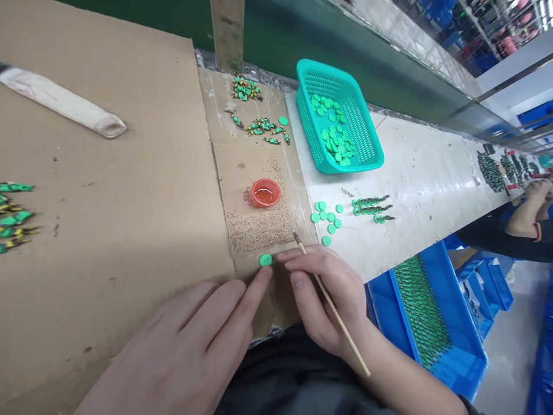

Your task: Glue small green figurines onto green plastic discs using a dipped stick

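My left hand lies flat on the cardboard, fingers stretched out, its forefinger tip just below a small green disc. My right hand grips a thin wooden brush, whose tip points up-left toward a patch of fine golden grains. A small red cap of liquid stands above the grains.
A teal basket holds several green discs. Loose green discs and stacked painted pieces lie on the white bench. Painted pieces sit further back and others at the left edge. A blue bin is lower right. Another person's arm is at the right.
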`<state>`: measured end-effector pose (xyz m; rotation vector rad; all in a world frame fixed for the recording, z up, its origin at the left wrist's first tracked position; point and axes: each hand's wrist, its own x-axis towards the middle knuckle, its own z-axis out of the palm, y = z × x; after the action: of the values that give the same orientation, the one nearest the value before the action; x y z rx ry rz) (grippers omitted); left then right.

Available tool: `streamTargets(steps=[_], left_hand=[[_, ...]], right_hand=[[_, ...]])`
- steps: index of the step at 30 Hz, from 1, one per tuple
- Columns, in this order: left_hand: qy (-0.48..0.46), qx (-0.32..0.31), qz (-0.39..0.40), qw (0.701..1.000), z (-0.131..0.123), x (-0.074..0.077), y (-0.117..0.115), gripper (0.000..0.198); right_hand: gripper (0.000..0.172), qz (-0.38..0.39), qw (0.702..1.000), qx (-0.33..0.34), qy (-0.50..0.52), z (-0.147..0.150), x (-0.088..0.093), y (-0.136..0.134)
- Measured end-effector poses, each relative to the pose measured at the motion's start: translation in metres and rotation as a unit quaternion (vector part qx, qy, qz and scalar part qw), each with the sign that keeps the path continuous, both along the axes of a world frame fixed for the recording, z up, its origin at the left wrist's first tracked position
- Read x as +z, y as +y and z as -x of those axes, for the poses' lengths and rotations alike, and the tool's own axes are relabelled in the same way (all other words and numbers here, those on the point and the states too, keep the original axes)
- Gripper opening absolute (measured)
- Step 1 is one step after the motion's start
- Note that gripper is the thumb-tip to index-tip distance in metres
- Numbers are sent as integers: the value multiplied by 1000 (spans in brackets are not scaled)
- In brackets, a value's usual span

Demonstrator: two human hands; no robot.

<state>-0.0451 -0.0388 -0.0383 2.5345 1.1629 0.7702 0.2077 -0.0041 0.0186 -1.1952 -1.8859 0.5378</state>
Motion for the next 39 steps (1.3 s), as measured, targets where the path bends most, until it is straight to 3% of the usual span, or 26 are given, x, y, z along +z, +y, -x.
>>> streamTargets(steps=[8, 17, 25, 30, 39], left_hand=[[25, -23, -65, 997, -1, 7, 10, 74], [32, -20, -60, 998, 1, 5, 12, 53], [-56, 1, 0, 998, -1, 21, 17, 35], [-38, -35, -44, 998, -6, 33, 26, 29], [17, -62, -107, 992, -13, 38, 30, 30]], right_hand=[[26, -18, 1000, 12, -5, 0, -2, -2], [22, -34, 998, 32, -45, 4, -6, 4], [14, 104, 993, -54, -26, 3, 10, -22], [15, 129, 988, -74, -31, -3, 13, -23], [14, 62, 993, -86, -58, -2, 0, -16]])
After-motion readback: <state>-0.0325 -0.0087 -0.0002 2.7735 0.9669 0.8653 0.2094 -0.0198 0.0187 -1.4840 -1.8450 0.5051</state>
